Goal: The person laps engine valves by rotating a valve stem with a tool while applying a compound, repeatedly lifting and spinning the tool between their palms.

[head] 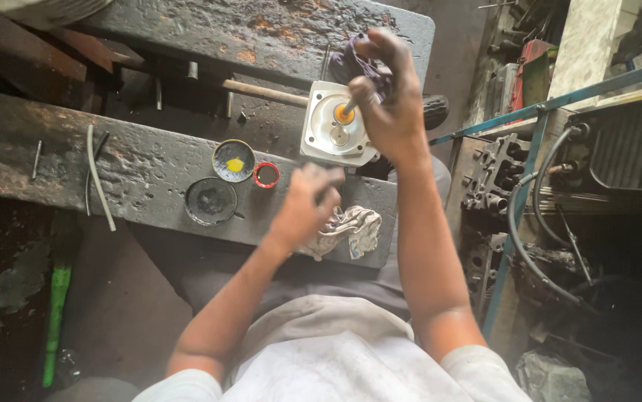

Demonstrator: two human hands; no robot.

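Note:
My right hand (pixel 388 93) is raised over a square whitish metal housing (pixel 321 138) on the grimy bench. It grips a thin stick and a purple rag (pixel 350 63); the stick's tip carries an orange-yellow dab (pixel 344 115) at the housing's round centre. My left hand (pixel 307 205) hovers lower, fingers curled, just above a crumpled dirty white cloth (pixel 350 227) at the bench's near edge. Whether it holds anything I cannot tell.
A small round tin with yellow paste (pixel 233 160), a red ring (pixel 266 175) and a dark round lid (pixel 211 201) sit left of my hand. A bent wire (pixel 97 179) lies further left. Engine parts, hoses and a blue frame (pixel 529 156) crowd the right.

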